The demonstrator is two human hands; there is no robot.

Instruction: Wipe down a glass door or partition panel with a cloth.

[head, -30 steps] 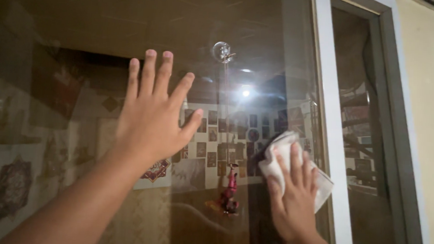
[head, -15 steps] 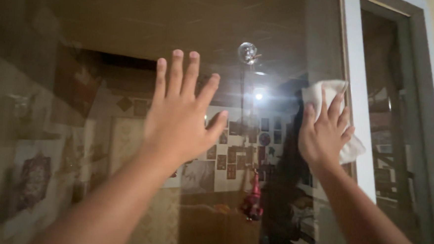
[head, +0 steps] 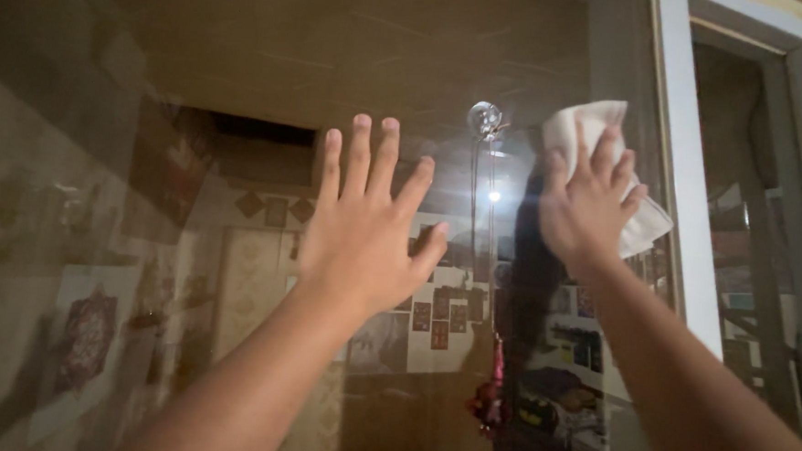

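A person's right hand point(head: 587, 208) presses a crumpled white cloth point(head: 597, 144) flat against the glass pane point(head: 198, 78), just right of the suction-cup hook point(head: 485, 120), while the left hand point(head: 364, 233), fingers spread and empty, braces left of it; faint streaks above look unwiped.

The left hand point(head: 364, 228) is pressing flat against the glass pane point(head: 153, 75), fingers spread. The right hand point(head: 585, 203) is pressing a white cloth point(head: 580, 125) against the glass beside a clear suction hook point(head: 485, 120), near the white frame point(head: 683, 158).
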